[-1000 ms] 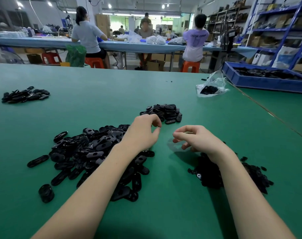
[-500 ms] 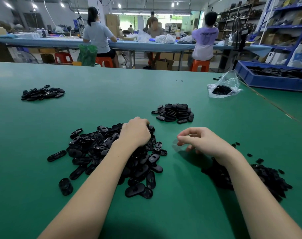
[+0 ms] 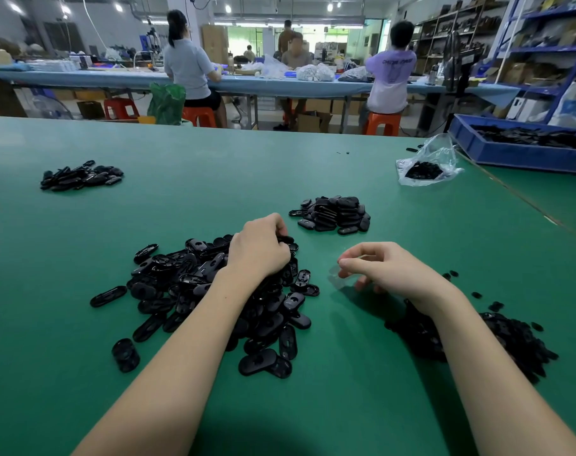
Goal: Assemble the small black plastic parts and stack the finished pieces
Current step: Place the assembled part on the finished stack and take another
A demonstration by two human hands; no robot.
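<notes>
Workshop: green worktop [image 3: 214, 166], long blue bench [image 3: 280, 85] behind, orange stools [image 3: 382, 123], blue shelving [image 3: 549, 47] right, ceiling lights [image 3: 228, 8] on.

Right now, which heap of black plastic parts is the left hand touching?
The large loose heap of black oval plastic shells at centre-left; the left hand digs into its far edge, apart from the other piles.

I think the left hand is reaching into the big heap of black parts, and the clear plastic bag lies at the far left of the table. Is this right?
Not quite. In the head view the left hand is in the big heap of black parts, but the clear plastic bag lies at the far right of the table.
</notes>
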